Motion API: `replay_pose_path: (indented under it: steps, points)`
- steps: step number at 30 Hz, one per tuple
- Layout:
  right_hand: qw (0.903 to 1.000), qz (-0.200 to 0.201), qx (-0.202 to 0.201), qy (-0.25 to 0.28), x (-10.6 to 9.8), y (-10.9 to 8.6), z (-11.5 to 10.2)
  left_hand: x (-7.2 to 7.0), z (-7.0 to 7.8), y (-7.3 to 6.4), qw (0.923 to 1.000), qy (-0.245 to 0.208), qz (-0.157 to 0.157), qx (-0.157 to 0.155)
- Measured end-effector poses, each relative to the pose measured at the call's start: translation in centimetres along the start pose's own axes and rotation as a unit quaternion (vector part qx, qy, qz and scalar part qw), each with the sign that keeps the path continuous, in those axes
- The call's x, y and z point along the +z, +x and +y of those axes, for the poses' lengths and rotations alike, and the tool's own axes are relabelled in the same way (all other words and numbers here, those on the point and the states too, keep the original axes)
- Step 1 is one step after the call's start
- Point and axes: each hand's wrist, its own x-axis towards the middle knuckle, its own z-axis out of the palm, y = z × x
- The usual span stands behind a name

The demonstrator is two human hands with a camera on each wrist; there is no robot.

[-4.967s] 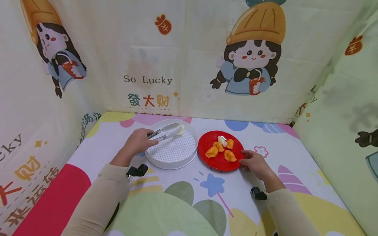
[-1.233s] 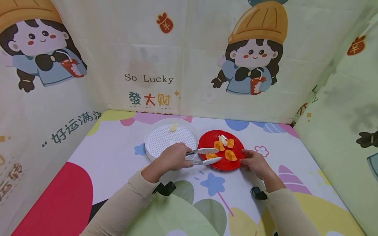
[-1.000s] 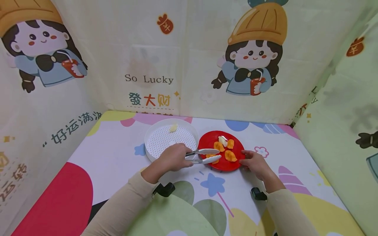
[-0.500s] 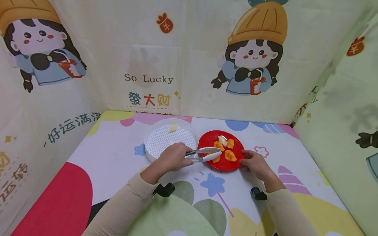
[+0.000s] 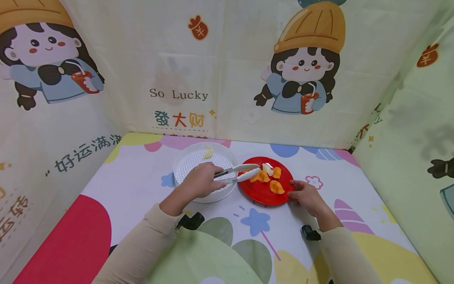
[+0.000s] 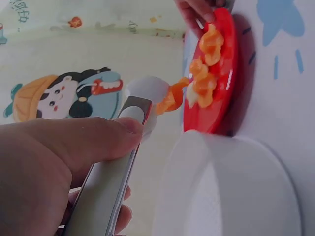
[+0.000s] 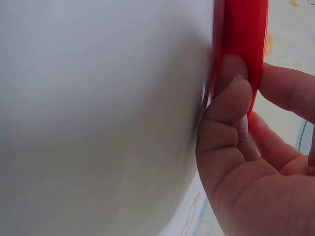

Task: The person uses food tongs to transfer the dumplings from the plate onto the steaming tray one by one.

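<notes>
My left hand (image 5: 200, 181) grips a pair of tongs (image 5: 250, 173) with white tips, thumb along the metal arm. Pinched between those tips is an orange dumpling (image 6: 171, 97), raised over the left side of a red plate (image 5: 257, 195). More orange dumplings (image 5: 276, 187) and a white dumpling (image 5: 267, 169) lie on the plate. My right hand (image 5: 308, 197) holds the plate's right rim, some fingers tucked under it and others on top, as the right wrist view shows. Left of the plate, partly behind my left hand, is a round white steamer tray (image 5: 184, 167) with a perforated floor.
One pale dumpling (image 5: 208, 154) sits near the back of the steamer tray. The tray stands right beside the plate on a patterned tablecloth (image 5: 216, 256). Printed cloth walls (image 5: 234, 79) rise behind and at both sides.
My left hand has gone from the steamer tray, where the tongs left a pale dumpling, to the plate. The tongs have closed on an orange dumpling and moved up and left. My right hand stays put.
</notes>
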Motion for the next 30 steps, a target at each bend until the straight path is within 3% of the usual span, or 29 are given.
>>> replay_pose_path:
  steps: [9,14,21,30]
  points:
    - [1.0,0.0,0.01,0.001,0.0,0.0,0.1,-3.0,-2.5,-0.6,0.999,0.01,0.033,-0.03]
    - [1.0,0.0,0.01,-0.001,-0.1,-0.1,0.0,-3.9,-3.7,-0.7,0.9975,0.011,0.047,-0.052]
    - [1.0,0.002,0.007,-0.003,0.0,0.0,0.1,-3.8,-5.1,-0.7,0.9943,0.008,0.057,-0.09]
    - [1.0,0.002,0.003,-0.001,0.0,0.0,0.2,-2.8,-6.4,-0.4,0.9914,0.005,0.074,-0.108]
